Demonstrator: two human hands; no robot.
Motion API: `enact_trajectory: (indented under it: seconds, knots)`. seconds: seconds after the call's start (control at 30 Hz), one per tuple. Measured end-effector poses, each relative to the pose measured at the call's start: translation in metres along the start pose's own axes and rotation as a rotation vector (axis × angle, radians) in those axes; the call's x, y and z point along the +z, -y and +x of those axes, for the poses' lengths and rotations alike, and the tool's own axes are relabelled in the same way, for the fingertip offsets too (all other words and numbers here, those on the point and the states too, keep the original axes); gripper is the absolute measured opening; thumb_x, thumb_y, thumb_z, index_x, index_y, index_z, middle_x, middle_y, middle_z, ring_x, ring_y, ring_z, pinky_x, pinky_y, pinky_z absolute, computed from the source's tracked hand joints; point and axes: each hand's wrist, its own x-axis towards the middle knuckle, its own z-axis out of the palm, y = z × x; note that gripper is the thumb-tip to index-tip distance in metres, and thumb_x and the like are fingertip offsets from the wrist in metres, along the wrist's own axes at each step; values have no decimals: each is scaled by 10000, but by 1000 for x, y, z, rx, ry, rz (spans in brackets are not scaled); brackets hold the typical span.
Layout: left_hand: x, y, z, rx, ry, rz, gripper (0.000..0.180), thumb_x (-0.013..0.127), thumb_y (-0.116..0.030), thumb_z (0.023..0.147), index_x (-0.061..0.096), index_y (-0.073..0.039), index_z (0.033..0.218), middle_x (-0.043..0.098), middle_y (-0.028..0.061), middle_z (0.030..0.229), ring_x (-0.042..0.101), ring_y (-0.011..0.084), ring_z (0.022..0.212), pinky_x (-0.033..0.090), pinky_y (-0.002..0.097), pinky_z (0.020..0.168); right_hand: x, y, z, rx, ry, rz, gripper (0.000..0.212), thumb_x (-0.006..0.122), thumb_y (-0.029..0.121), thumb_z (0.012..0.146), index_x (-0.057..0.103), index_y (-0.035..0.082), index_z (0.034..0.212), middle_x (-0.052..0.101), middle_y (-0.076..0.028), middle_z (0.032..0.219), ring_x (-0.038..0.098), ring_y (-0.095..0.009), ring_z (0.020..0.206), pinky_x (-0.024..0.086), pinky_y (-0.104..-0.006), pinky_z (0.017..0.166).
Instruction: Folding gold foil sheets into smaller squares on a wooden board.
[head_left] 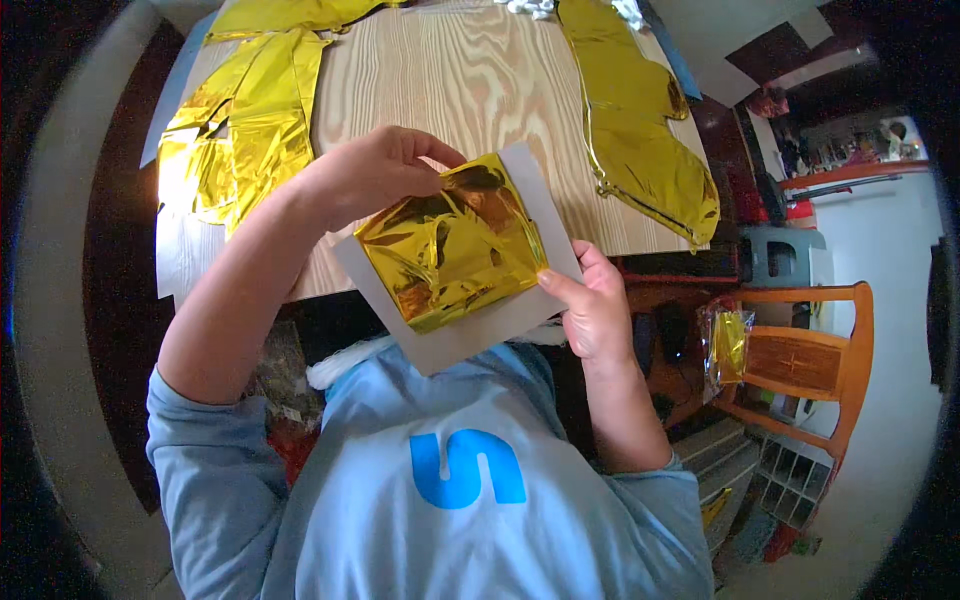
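In front of my chest I hold a tilted pale grey card (528, 185) with a folded, wrinkled piece of shiny gold foil (470, 245) lying flat on it. My right hand (598, 308) grips the card's right edge, its thumb on top near the foil's lower right corner. At the foil's upper left edge, my left hand (385, 172) has its fingers curled in and pinched together. Its fingertips meet the foil there and are partly hidden.
Flat gold foil shapes lie on the wood-grain table (440, 75), one at the left (255, 125) and one at the right (640, 125). A wooden chair (850, 375) stands to my right, with a clear packet of gold foil (732, 345) by its backrest. Beyond is a grey-blue stool (775, 250).
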Motion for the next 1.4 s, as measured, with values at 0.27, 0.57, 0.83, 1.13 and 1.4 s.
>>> enact_trajectory:
  seconds: [0.27, 0.57, 0.83, 1.13, 1.4]
  knots:
    - [-6, 1, -3, -97, -187, 296, 362, 700, -123, 848, 652, 41, 1167, 724, 102, 918, 679, 133, 772, 553, 271, 683, 2, 4, 5, -17, -17, -42, 315, 687, -47, 837, 586, -5, 1133, 687, -75, 1063, 642, -133, 932, 504, -292, 899]
    - [-14, 6, 15, -38, -204, 334, 331, 721, -87, 863, 646, 25, 1165, 724, 81, 829, 664, 115, 707, 547, 270, 644, 8, 15, 15, -116, -73, -242, 298, 660, -28, 866, 581, -11, 1153, 668, -43, 1007, 622, -124, 904, 505, -290, 859]
    - [-38, 3, 59, -68, -251, 571, 484, 748, -73, 800, 604, -35, 1260, 714, 126, 785, 674, 169, 681, 548, 319, 577, 29, 47, 28, -794, -239, -1465, 380, 676, 81, 883, 580, -22, 1236, 654, -194, 1143, 631, -336, 1051, 487, -420, 945]
    - [-34, 9, 75, -24, -339, 682, 526, 801, -142, 796, 591, -34, 1266, 727, 114, 790, 666, 166, 690, 558, 355, 607, 66, 10, 104, -883, 353, -1384, 462, 540, 225, 990, 500, -15, 1383, 515, -221, 1419, 448, -385, 1356, 307, -500, 1148]
    - [-47, 6, 72, -98, -203, 741, 643, 827, -142, 778, 501, -33, 1321, 703, 104, 746, 653, 158, 651, 531, 340, 560, 62, 9, 112, -836, 478, -1570, 530, 476, 302, 1022, 421, 7, 1460, 421, -190, 1517, 349, -370, 1433, 206, -536, 1187]
